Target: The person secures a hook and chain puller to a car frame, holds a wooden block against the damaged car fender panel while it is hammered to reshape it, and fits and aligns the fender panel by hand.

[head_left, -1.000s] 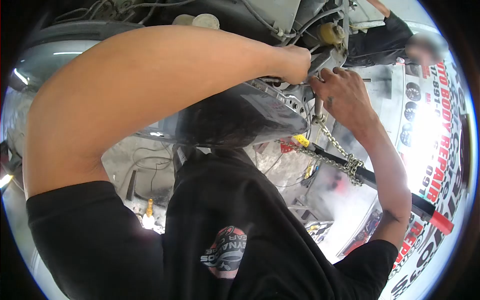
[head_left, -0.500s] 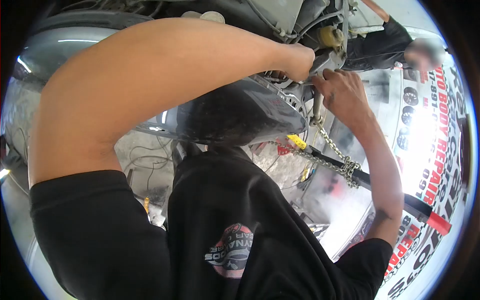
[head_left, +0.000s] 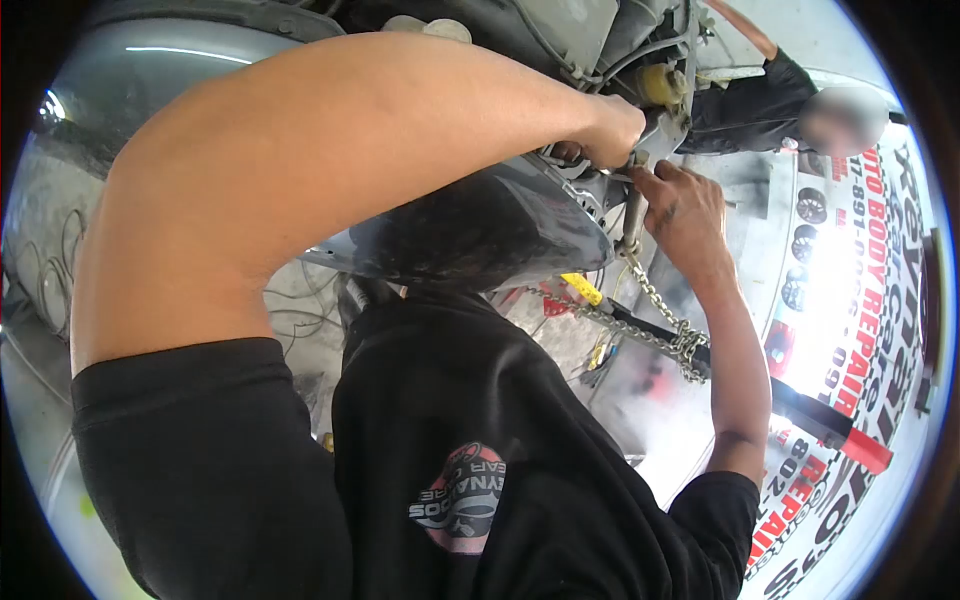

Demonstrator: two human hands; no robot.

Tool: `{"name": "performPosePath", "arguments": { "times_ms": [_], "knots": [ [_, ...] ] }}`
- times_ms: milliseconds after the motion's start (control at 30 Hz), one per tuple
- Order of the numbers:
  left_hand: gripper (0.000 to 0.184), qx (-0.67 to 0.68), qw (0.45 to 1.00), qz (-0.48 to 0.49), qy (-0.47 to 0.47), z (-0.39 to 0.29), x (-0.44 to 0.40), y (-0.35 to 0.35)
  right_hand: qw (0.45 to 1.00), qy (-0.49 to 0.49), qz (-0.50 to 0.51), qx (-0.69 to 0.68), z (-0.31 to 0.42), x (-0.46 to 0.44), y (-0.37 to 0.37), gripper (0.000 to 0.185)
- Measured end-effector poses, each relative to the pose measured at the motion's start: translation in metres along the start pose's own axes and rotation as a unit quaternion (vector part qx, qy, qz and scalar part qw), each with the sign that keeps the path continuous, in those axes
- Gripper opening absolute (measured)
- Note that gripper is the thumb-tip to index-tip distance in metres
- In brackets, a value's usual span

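My left hand (head_left: 612, 132) reaches across to the front corner of an open car engine bay. Its fingers are curled, and what they hold is hidden. Close beside it on the right, my right hand (head_left: 686, 208) has bent fingers at the top of an upright metal rod (head_left: 633, 218). A small metal piece lies between the two hands, too small to identify. A chain (head_left: 655, 292) runs from the rod's lower end to a black bar (head_left: 805, 412) with a red end. Under my left forearm is a dark glossy car panel (head_left: 470, 232).
A yellowish reservoir (head_left: 658, 84) sits just above my hands. Another person in black (head_left: 745, 112) is at the upper right, one arm raised. Cables (head_left: 300, 318) lie on the floor at left. A lettered banner (head_left: 868, 290) hangs at right; a yellow object (head_left: 582, 288) is below the panel.
The view has shifted, and both hands appear slightly farther right and lower, or nearly in place, against the car. Their curled grips look much the same.
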State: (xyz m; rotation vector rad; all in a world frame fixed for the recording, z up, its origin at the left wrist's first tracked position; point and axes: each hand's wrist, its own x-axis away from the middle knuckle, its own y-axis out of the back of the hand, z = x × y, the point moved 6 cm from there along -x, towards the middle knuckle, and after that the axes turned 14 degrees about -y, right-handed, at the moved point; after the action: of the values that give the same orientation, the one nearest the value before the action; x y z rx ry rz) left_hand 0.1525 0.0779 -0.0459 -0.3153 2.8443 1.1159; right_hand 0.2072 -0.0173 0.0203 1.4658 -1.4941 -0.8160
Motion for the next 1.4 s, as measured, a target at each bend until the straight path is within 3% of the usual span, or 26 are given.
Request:
{"name": "performPosePath", "arguments": {
  "times_ms": [133, 200, 233, 300, 400, 467, 500, 533, 567, 633, 667, 700, 767, 900, 967, 1100, 1133, 1367, 1400],
  "knots": [
    [0.022, 0.022, 0.999, 0.020, 0.030, 0.005, -0.004, -0.002, 0.998, -0.059, 0.013, -0.031, -0.003, 0.003, -0.016, 0.035],
    [0.022, -0.089, 0.995, 0.007, -0.046, -0.007, 0.000, 0.008, 0.998, -0.046, 0.010, -0.033, 0.001, 0.003, -0.014, 0.034],
    [0.023, -0.116, 0.993, -0.002, -0.019, -0.003, -0.001, 0.006, 0.999, -0.029, 0.002, -0.039, 0.006, -0.003, -0.013, 0.033],
    [0.024, -0.002, 0.999, 0.023, 0.045, 0.014, -0.008, -0.002, 0.998, -0.043, -0.003, -0.045, -0.006, -0.003, 0.000, 0.030],
    [0.024, 0.056, 0.992, 0.041, 0.104, -0.005, 0.002, 0.016, 0.997, 0.000, -0.005, -0.074, -0.035, -0.002, 0.032, 0.023],
    [0.024, 0.021, 0.995, 0.086, 0.040, -0.004, -0.008, 0.017, 0.994, -0.045, -0.009, -0.095, -0.055, 0.007, 0.050, 0.022],
    [0.025, 0.108, 0.991, 0.051, 0.061, -0.002, -0.008, 0.020, 0.991, -0.071, -0.003, -0.117, -0.065, 0.015, 0.054, 0.022],
    [0.025, 0.194, 0.977, 0.018, 0.083, -0.008, -0.003, 0.025, 0.976, -0.090, -0.060, -0.188, -0.075, 0.026, 0.056, 0.020],
    [0.025, 0.174, 0.981, 0.032, 0.075, -0.017, -0.001, 0.030, 0.972, -0.109, -0.076, -0.192, -0.078, 0.037, 0.057, 0.020],
    [0.028, 0.324, 0.941, -0.070, 0.069, -0.032, 0.004, 0.044, 0.860, -0.263, -0.030, -0.436, -0.092, 0.055, 0.043, 0.020],
    [0.028, 0.308, 0.947, -0.058, 0.066, -0.047, 0.008, 0.049, 0.782, -0.256, -0.050, -0.566, -0.095, 0.062, 0.025, 0.025],
    [0.029, 0.333, 0.936, -0.099, 0.056, -0.063, 0.012, 0.057, 0.774, -0.262, -0.063, -0.573, -0.095, 0.069, 0.012, 0.025],
    [0.030, 0.347, 0.928, -0.130, 0.049, -0.082, 0.024, 0.062, 0.643, -0.256, -0.082, -0.718, -0.084, 0.079, -0.002, 0.021],
    [0.028, 0.392, 0.895, -0.212, 0.034, -0.099, 0.042, 0.063, 0.555, -0.274, -0.103, -0.778, -0.059, 0.092, 0.002, 0.020],
    [0.027, 0.399, 0.885, -0.236, 0.035, -0.104, 0.048, 0.057, 0.504, -0.232, -0.154, -0.817, -0.050, 0.094, 0.008, 0.020],
    [0.026, 0.433, 0.862, -0.264, 0.012, -0.114, 0.052, 0.041, 0.518, -0.214, -0.171, -0.810, -0.038, 0.091, 0.017, 0.020],
    [0.025, 0.431, 0.858, -0.279, 0.003, -0.117, 0.052, 0.038, 0.546, -0.210, -0.177, -0.791, -0.036, 0.091, 0.019, 0.021],
    [0.023, 0.349, 0.863, -0.363, -0.039, -0.146, 0.062, 0.027, 0.541, -0.208, -0.254, -0.774, -0.031, 0.102, 0.022, 0.019],
    [0.023, 0.348, 0.863, -0.363, -0.040, -0.149, 0.062, 0.024, 0.577, -0.208, -0.276, -0.740, -0.032, 0.105, 0.028, 0.018]
  ]
}}
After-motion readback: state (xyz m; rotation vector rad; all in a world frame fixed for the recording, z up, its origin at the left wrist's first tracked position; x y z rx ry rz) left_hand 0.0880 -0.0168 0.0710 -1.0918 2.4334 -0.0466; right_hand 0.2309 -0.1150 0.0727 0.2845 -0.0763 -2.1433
